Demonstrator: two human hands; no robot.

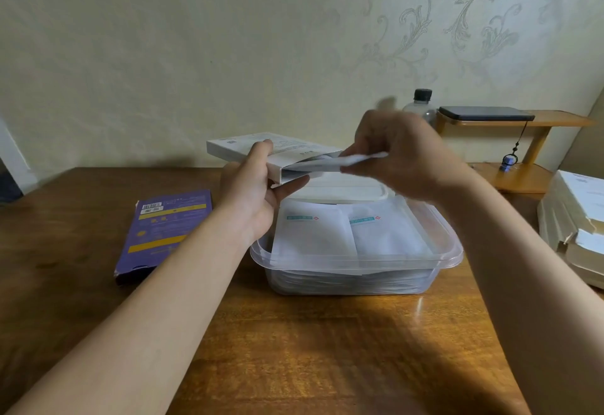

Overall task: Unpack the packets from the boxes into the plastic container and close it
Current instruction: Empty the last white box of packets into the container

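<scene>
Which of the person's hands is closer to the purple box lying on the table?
Left. The left hand holds the white box just right of the purple box; the right hand pinches packets farther right, above the container.

Your brown wooden worktop (294, 333), a flat purple cardboard box with yellow bands (163, 231) lying at your left, a clear rectangular plastic container (408, 264) at the middle, a flat white lid (353, 191) just behind it, a stack of cream papers (575, 228) at your right edge
</scene>
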